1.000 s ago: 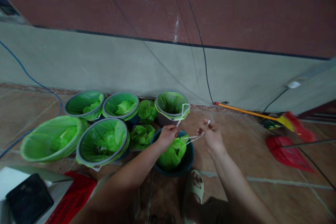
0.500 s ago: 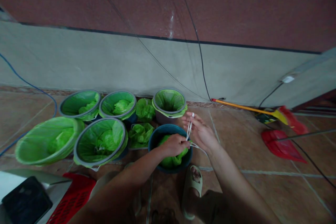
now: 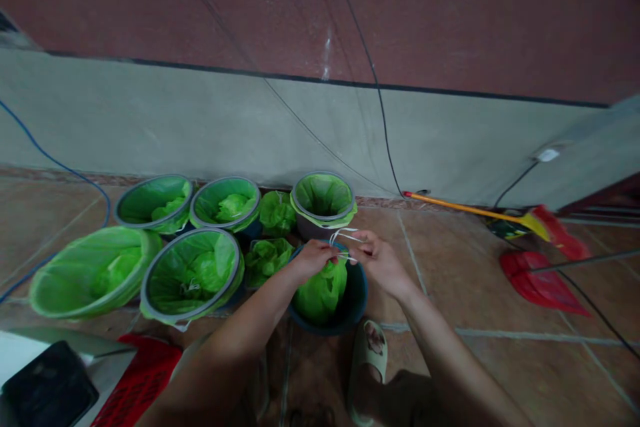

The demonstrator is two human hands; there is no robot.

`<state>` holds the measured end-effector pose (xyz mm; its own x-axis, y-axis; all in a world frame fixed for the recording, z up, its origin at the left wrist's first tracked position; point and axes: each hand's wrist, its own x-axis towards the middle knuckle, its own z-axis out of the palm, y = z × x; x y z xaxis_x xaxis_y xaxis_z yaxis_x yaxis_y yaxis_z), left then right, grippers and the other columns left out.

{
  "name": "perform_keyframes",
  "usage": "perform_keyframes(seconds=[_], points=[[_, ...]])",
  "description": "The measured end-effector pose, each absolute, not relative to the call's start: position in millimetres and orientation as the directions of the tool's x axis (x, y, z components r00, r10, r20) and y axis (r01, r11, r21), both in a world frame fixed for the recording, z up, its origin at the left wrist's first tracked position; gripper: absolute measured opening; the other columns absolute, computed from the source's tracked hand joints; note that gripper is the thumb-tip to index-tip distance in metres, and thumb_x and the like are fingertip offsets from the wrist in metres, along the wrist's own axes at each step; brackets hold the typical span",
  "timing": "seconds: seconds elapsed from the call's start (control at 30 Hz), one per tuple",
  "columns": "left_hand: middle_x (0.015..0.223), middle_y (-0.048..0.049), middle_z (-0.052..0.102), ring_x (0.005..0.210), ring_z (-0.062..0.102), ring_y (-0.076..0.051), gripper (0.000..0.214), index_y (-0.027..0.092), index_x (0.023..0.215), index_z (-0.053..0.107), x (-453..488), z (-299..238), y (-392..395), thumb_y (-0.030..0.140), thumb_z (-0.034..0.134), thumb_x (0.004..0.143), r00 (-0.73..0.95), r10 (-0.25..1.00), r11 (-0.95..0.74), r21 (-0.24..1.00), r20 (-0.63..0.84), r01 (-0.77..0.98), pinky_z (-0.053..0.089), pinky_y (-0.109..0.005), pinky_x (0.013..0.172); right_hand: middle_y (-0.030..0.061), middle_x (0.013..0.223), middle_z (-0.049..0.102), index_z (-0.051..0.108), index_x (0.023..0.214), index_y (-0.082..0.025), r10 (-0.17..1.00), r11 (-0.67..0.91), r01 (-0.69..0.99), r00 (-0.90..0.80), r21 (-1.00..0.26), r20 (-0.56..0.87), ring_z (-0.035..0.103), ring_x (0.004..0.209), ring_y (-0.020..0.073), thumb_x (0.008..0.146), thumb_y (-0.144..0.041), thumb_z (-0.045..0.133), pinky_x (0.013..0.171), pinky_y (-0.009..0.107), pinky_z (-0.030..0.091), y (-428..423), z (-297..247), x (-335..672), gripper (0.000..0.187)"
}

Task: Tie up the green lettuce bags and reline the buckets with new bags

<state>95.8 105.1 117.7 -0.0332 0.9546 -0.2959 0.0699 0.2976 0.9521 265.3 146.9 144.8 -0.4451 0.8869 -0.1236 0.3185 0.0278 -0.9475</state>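
Over a dark blue bucket [image 3: 357, 307], my left hand [image 3: 316, 257] is closed in a pinch on the white drawstring [image 3: 344, 233] of a green plastic bag [image 3: 321, 293]. The bag hangs bunched inside the bucket, its top gathered just below my fingers. To the right, my right hand [image 3: 381, 261] has its fingers curled on the same string, which makes a loop between both hands. Behind them stands a grey-rimmed bin [image 3: 325, 217] lined with green plastic.
Several bins with green liners [image 3: 189, 273] stand to the left, with bunched green bags [image 3: 269, 259] between. A red dustpan [image 3: 540, 283] and a broom [image 3: 465, 207] lie right. A red basket [image 3: 143, 373] and a black phone-like object [image 3: 53, 383] are at lower left.
My right hand has lowered and its fingers have curled onto the string. My left hand has moved slightly left and up. The bag's gathered top now shows raised below my hands.
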Motion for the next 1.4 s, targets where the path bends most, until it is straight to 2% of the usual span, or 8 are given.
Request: perform_keyframes(seconds=[0.23, 0.33, 0.43, 0.67, 0.87, 1.03, 1.27, 1.4], points=[[0.055, 0.0017, 0.058, 0.054, 0.048, -0.011, 0.018, 0.014, 0.068, 0.072, 87.2, 118.7, 108.9, 0.029, 0.063, 0.070, -0.009, 0.990, 0.138, 0.940, -0.143, 0.312, 0.039, -0.025, 0.060, -0.0046, 0.056, 0.061, 0.052, 0.081, -0.022, 0.845, -0.001, 0.323, -0.505, -0.946, -0.173, 0.058, 0.055, 0.0147, 0.073, -0.035, 0.063, 0.056, 0.026, 0.040, 146.4, 138.6, 275.6, 0.019], [0.065, 0.0008, 0.067, 0.065, 0.057, -0.014, 0.016, 0.019, 0.077, 0.073, 84.6, 126.5, 106.1, 0.021, 0.058, 0.074, 0.117, 0.993, -0.076, 0.836, 0.015, 0.543, 0.042, -0.032, 0.084, -0.0020, 0.059, 0.063, 0.059, 0.078, -0.022, 0.925, 0.061, 0.442, -0.362, -0.895, -0.116, 0.057, 0.056, 0.0147, 0.074, -0.040, 0.064, 0.054, 0.025, 0.037, 153.5, 138.9, 287.1, 0.019], [0.077, 0.0010, 0.072, 0.076, 0.062, -0.016, 0.025, 0.025, 0.089, 0.072, 83.7, 134.0, 101.6, 0.013, 0.055, 0.076, 0.221, 0.971, -0.217, 0.739, 0.094, 0.638, 0.024, -0.044, 0.109, -0.0003, 0.060, 0.060, 0.063, 0.072, -0.021, 0.986, 0.122, 0.562, -0.164, -0.818, 0.035, 0.053, 0.056, 0.0136, 0.078, -0.044, 0.061, 0.055, 0.026, 0.036, 160.6, 148.3, 294.9, 0.025], [0.093, -0.0009, 0.074, 0.091, 0.064, -0.018, 0.028, 0.026, 0.097, 0.071, 89.9, 148.9, 95.1, 0.013, 0.048, 0.086, 0.342, 0.905, -0.424, 0.622, 0.255, 0.659, 0.014, -0.042, 0.114, 0.0024, 0.074, 0.067, 0.059, 0.082, -0.020, 1.000, 0.017, -0.007, -0.023, -1.000, 0.017, 0.060, 0.068, 0.0159, 0.072, -0.054, 0.069, 0.065, 0.029, 0.047, 159.8, 166.5, 281.4, 0.036], [0.095, -0.0022, 0.075, 0.087, 0.066, -0.015, 0.027, 0.026, 0.103, 0.070, 95.5, 157.4, 91.7, 0.016, 0.049, 0.090, 0.290, 0.791, -0.569, 0.471, 0.539, 0.674, 0.025, -0.041, 0.111, 0.0017, 0.081, 0.069, 0.068, 0.092, -0.020, 0.874, -0.147, -0.066, -0.477, -0.987, -0.098, 0.060, 0.070, 0.0126, 0.075, -0.045, 0.071, 0.068, 0.026, 0.046, 141.7, 169.6, 266.9, 0.031], [0.104, -0.0033, 0.073, 0.094, 0.066, -0.014, 0.019, 0.024, 0.095, 0.071, 92.9, 152.1, 93.0, 0.017, 0.054, 0.090, 0.212, 0.653, -0.607, 0.333, 0.727, 0.722, 0.040, -0.038, 0.100, -0.0021, 0.073, 0.063, 0.069, 0.091, -0.020, 0.768, -0.267, -0.061, -0.617, -0.962, -0.174, 0.051, 0.058, 0.0074, 0.077, -0.041, 0.071, 0.056, 0.021, 0.040, 134.7, 163.5, 262.9, 0.025], [0.100, -0.0060, 0.073, 0.093, 0.067, -0.013, 0.019, 0.021, 0.098, 0.072, 94.4, 149.2, 91.5, 0.019, 0.055, 0.090, 0.106, 0.726, -0.595, 0.542, 0.680, 0.594, 0.052, -0.028, 0.086, -0.0018, 0.071, 0.058, 0.068, 0.084, -0.017, 0.704, -0.363, 0.006, -0.653, -0.932, -0.279, 0.050, 0.060, 0.0074, 0.069, -0.041, 0.077, 0.058, 0.021, 0.042, 143.8, 158.2, 271.3, 0.029], [0.096, -0.0060, 0.074, 0.090, 0.068, -0.014, 0.021, 0.020, 0.096, 0.073, 94.0, 149.3, 92.1, 0.021, 0.052, 0.091, 0.133, 0.807, -0.553, 0.658, 0.576, 0.511, 0.052, -0.027, 0.085, -0.0025, 0.069, 0.052, 0.061, 0.079, -0.018, 0.803, -0.109, 0.180, -0.564, -0.978, -0.193, 0.049, 0.064, 0.0094, 0.079, -0.045, 0.065, 0.058, 0.021, 0.041, 143.9, 156.5, 269.2, 0.027]])
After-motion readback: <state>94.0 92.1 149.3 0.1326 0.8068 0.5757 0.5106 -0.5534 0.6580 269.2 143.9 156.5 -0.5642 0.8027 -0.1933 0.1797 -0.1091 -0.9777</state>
